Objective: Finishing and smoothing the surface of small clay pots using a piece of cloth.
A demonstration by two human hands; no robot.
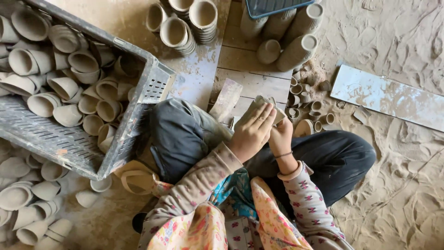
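A person sits cross-legged on a sandy floor (393, 194), both hands raised over the lap around a small unfired clay cup (264, 104). The left hand (252, 132) lies across the cup with fingers (266, 115) together and pressed flat on its wall; the right hand (281, 136), a thin bangle at the wrist, is closed around the cup from below, so the piece is clamped between the two hands. The cup sits just above the person's dark trousers, near the edge of a wooden board (252, 81).

To the left, a grey plastic crate (152, 85) tilts on its side, packed with loose clay cups (69, 88) of the same pale colour. More cups (32, 203) lie scattered on the ground beneath and beside the crate. At the top of the view, stacks of nested cups (185, 23) stand on the board, and further stacks (296, 37) lean beside a blue tray (273, 7). A cluster of much smaller clay pots (305, 99) rests just right of the hands. A pale, dust-streaked plank (388, 97) lies on the sand at the right, well apart from the person. A strip of worn cloth or paper (225, 99) lies by the left knee.
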